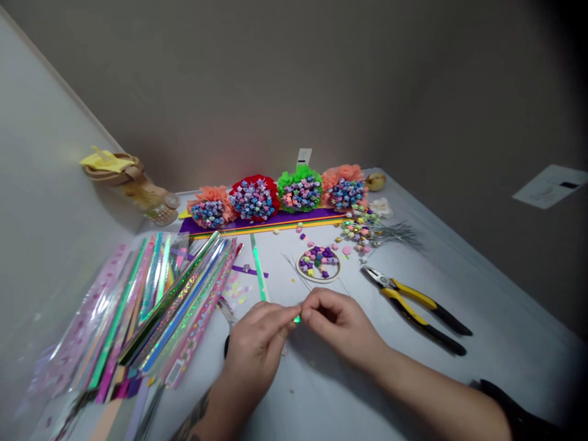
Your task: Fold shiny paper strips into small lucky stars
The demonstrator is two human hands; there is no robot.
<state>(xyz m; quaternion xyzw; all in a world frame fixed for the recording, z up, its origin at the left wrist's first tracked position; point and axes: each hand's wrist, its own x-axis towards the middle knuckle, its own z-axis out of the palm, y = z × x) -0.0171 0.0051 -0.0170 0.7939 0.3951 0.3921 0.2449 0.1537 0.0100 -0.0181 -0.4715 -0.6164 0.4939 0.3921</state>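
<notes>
My left hand (261,335) and my right hand (342,321) meet over the table, fingertips pinched together. Between them shows a small shiny green bit of paper strip (297,319). A longer iridescent green paper strip (258,263) runs away behind my left hand; its join to the pinched bit is hidden. Just beyond my hands lies a round hoop-like dish (299,269) with small purple, pink and yellow folded paper stars (318,260) inside. Scissors (226,312) lie partly covered by my left hand.
Bundles of shiny paper strips (184,312) in plastic sleeves fill the left side. Yellow-and-black pliers (416,306) lie at right, near thin wires (397,234) and loose stars (361,223). Several star-filled bouquets (255,197) line the back beside a tipped bottle (160,207).
</notes>
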